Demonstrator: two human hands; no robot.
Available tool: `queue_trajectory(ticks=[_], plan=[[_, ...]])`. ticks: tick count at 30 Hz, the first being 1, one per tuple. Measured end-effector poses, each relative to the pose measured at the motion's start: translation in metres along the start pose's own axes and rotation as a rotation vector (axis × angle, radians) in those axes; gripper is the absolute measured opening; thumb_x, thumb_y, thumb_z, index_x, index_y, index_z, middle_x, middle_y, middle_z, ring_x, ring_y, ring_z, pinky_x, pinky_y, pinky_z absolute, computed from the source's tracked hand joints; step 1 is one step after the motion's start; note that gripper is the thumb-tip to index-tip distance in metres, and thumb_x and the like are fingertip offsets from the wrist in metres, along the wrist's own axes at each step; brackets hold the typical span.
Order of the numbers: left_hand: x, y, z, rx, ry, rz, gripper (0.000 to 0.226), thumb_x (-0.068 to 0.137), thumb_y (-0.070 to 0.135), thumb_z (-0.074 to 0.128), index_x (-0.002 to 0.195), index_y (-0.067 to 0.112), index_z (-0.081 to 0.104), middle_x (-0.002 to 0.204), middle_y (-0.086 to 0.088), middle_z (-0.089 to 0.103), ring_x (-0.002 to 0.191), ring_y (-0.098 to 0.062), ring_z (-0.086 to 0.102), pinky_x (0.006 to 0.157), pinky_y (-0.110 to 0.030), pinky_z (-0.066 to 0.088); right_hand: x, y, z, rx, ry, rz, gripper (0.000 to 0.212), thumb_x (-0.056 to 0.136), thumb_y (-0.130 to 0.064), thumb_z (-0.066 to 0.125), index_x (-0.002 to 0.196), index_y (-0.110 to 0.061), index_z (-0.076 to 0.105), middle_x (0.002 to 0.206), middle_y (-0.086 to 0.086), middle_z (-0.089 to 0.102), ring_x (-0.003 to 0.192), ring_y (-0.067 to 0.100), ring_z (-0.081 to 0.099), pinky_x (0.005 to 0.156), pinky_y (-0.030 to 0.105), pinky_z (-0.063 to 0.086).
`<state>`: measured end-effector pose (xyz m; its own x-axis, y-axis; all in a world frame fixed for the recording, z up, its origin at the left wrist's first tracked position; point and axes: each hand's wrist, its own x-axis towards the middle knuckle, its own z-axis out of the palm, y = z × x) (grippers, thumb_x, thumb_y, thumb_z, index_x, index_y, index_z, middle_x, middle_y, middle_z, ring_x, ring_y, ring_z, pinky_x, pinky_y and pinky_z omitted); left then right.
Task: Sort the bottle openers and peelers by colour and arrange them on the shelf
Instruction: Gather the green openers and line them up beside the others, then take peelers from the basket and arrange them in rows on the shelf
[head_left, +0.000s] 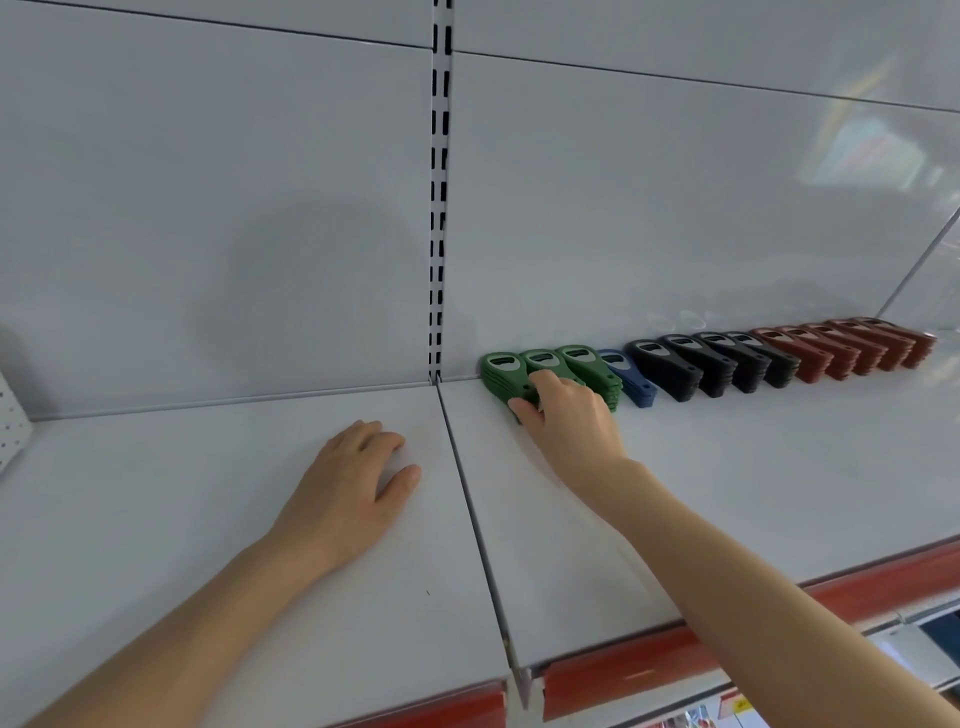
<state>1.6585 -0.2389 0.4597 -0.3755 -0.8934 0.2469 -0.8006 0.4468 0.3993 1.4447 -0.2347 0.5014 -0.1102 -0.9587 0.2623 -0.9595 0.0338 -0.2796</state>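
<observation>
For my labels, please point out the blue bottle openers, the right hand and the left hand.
blue bottle openers (631, 382): head view, top opener's handle.
right hand (574, 423): head view, its back.
left hand (345, 480): head view, its back.

The right hand (569, 415) grips the green openers (545, 371) on the shelf (727, 467); the left hand (348, 488) rests flat.

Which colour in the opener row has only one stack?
Blue. The single blue stack sits between the green stacks and the black stacks. Green, black and the red stacks each run several side by side.
</observation>
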Motion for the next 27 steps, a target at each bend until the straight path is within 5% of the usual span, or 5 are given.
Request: queue_trajectory(ticks=[5,9,14,17,27], plan=[[0.001,-0.001,0.0,0.015,-0.026,-0.01,0.09,0.065,0.068,0.01,0.127,0.016,0.049,0.135,0.001,0.042,0.134,-0.014,0.027,0.102,-0.017,0.018,-0.002,0.0,-0.016,0.081,0.044,-0.082,0.023,0.096,-0.029,0.044,0.084,-0.01,0.048,0.069,-0.002,0.047,0.076,0.027,0.047,0.053,0.031,0.029],[0.004,-0.001,-0.01,0.15,-0.076,0.092,0.079,0.076,0.063,0.008,0.118,0.013,0.054,0.119,0.001,0.051,0.123,-0.018,0.04,0.101,-0.025,0.026,0.002,-0.005,-0.033,0.149,-0.06,-0.267,0.033,0.096,-0.027,0.046,0.114,-0.003,0.059,0.115,0.01,0.062,0.11,0.027,0.051,0.085,0.025,0.032],[-0.011,0.013,-0.048,0.191,0.014,0.132,0.09,0.068,0.062,0.001,0.117,0.013,0.058,0.115,0.0,0.057,0.112,-0.018,0.05,0.099,-0.025,0.028,0.011,-0.026,-0.041,0.229,-0.133,-0.356,0.04,0.096,-0.033,0.046,0.13,-0.012,0.051,0.134,0.0,0.052,0.126,0.017,0.042,0.095,0.017,0.027],[-0.03,0.014,-0.072,0.307,0.11,0.122,0.061,0.082,0.052,0.024,0.1,0.014,0.068,0.094,0.002,0.066,0.089,-0.016,0.064,0.087,-0.022,0.043,0.017,-0.045,-0.037,0.246,-0.19,-0.42,0.041,0.096,-0.036,0.044,0.132,-0.016,0.049,0.137,-0.003,0.049,0.127,0.014,0.04,0.093,0.015,0.026],[-0.136,-0.024,-0.15,0.479,0.29,-0.321,0.047,0.086,0.042,0.039,0.098,0.008,0.068,0.097,-0.011,0.067,0.087,-0.03,0.065,0.078,-0.04,0.052,0.032,-0.167,-0.01,0.337,-0.278,-0.711,0.045,0.095,-0.04,0.043,0.133,-0.017,0.047,0.139,-0.002,0.047,0.129,0.014,0.041,0.098,0.018,0.027]])
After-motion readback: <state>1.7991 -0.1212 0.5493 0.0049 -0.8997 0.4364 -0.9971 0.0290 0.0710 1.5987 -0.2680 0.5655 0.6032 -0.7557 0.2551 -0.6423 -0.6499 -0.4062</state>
